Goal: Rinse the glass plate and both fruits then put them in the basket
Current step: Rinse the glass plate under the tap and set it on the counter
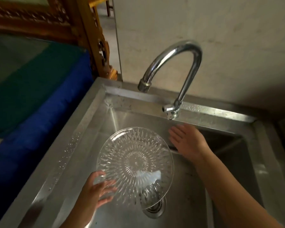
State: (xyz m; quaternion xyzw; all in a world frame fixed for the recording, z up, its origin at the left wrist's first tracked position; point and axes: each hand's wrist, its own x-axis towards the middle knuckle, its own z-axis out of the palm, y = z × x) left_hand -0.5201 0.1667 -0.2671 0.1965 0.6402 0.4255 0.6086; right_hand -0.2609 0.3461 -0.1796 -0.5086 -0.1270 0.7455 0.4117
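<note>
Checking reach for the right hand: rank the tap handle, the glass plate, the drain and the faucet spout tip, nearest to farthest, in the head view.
From the right hand:
1. Tap handle, just beyond the fingertips.
2. Glass plate, to its left, in the left hand's grip.
3 and 4. Faucet spout tip, up behind, and drain, below the plate: too close to call.

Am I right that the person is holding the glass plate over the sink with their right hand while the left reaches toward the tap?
Not quite: the hands are swapped. The head view shows the left hand holding the glass plate over the sink, while the right hand reaches toward the tap.
</note>
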